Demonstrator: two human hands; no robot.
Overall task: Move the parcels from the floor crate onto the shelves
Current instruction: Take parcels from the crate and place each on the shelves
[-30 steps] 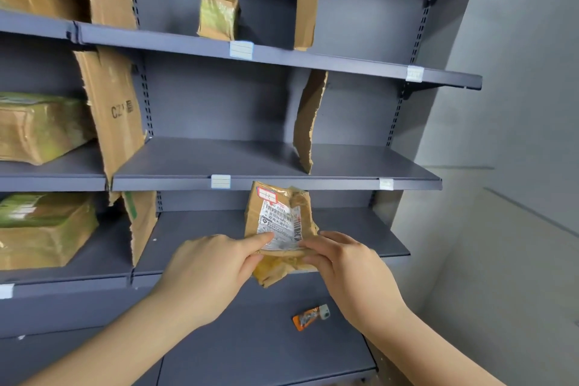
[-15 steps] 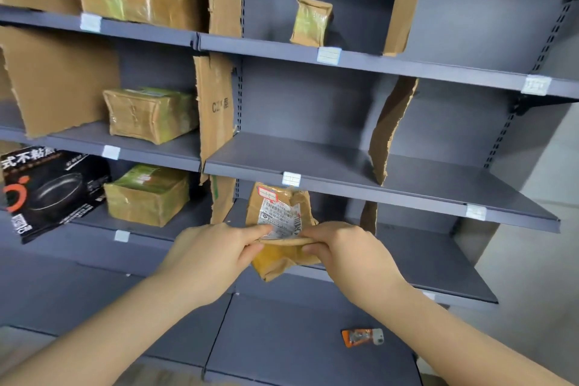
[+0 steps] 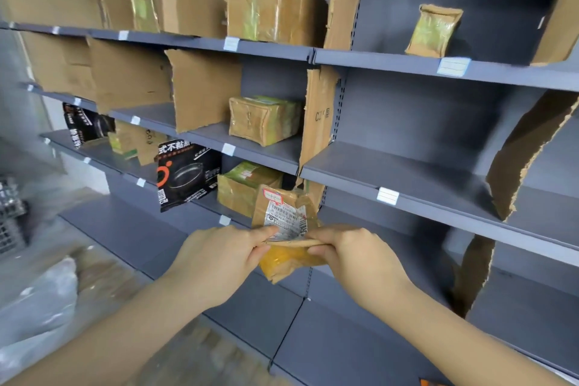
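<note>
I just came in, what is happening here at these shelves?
A person is putting parcels onto grey shelves. The left hand and the right hand both pinch a small brown parcel, its printed label facing the camera. It is held in front of the shelves and not yet set down. A taped box and a black pan box already sit on the shelves.

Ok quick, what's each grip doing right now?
left grip: closed, pinching the crumpled brown paper parcel with a white label.
right grip: closed, pinching the same parcel's other side.
</note>
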